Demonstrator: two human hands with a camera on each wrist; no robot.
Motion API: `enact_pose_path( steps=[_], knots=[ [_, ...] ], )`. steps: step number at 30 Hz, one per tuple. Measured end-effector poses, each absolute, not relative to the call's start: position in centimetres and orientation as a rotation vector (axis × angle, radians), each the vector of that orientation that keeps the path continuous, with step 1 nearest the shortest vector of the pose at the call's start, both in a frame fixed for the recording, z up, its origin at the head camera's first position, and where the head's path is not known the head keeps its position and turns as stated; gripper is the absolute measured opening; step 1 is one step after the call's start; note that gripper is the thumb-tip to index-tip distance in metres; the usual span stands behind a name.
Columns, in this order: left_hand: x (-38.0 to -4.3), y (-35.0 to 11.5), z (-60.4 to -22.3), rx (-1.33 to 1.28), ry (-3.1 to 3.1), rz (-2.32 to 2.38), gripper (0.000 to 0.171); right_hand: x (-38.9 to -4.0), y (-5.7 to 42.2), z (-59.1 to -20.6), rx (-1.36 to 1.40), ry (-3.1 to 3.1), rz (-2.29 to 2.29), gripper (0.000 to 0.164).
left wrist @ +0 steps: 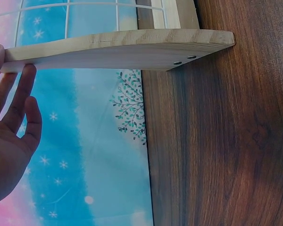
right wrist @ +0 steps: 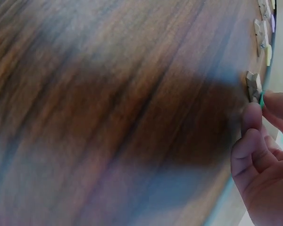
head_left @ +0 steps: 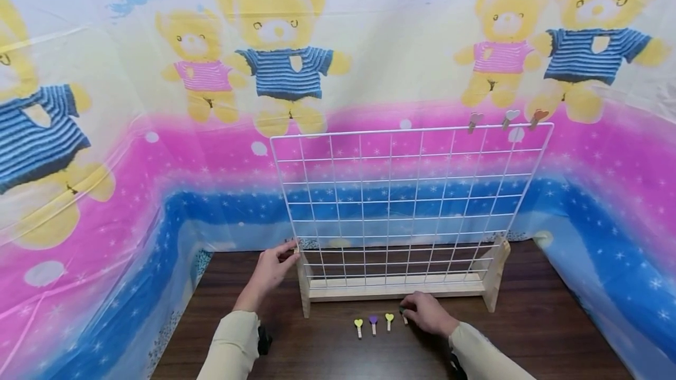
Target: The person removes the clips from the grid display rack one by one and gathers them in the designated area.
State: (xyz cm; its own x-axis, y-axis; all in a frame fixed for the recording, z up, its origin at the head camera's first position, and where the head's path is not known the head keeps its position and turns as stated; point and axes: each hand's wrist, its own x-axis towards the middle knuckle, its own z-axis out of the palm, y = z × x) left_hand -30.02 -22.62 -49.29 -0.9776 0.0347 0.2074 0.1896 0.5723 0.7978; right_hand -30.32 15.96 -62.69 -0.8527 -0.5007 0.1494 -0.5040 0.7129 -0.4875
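A white wire grid (head_left: 388,198) stands upright in a pale wooden base (head_left: 396,289) on the table. My left hand (head_left: 269,268) is at the grid's left side; in the left wrist view its thumb and fingers pinch the upper end of the wooden side support (left wrist: 132,49). In front of the base, my right hand (head_left: 430,314) pinches a small wooden clothespin (right wrist: 253,84) by its green end, between thumb and fingertips, low over the tabletop. Left of it lie a yellow heart clothespin (head_left: 389,322), a purple one (head_left: 373,325) and another yellow one (head_left: 359,328), in a row.
Along the grid's top wire, toward the right, sit a pinkish heart clothespin (head_left: 475,122), a white one (head_left: 510,118) and an orange-red one (head_left: 538,118). A dark wooden table (head_left: 327,362) carries everything. Behind and beside it hangs a bear-print cloth (head_left: 380,75).
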Motion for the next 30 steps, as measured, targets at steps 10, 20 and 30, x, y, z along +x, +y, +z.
enact_pose_path(
  steps=[10,20,30],
  knots=[
    [-30.0,-22.7,-49.3,-0.191,-2.640,-1.372,0.039,-30.3,17.3,-59.8,0.852,-2.845,0.828,0.012],
    [-30.0,-22.6,-49.3,-0.194,-2.638,-1.371,0.039,-29.7,18.3,-55.7,0.772,-2.806,0.868,0.012],
    [-30.0,-22.5,-49.3,-0.195,-2.643,-1.364,0.039,-29.1,19.5,-50.0,0.811,-2.671,0.817,0.012]
  ],
)
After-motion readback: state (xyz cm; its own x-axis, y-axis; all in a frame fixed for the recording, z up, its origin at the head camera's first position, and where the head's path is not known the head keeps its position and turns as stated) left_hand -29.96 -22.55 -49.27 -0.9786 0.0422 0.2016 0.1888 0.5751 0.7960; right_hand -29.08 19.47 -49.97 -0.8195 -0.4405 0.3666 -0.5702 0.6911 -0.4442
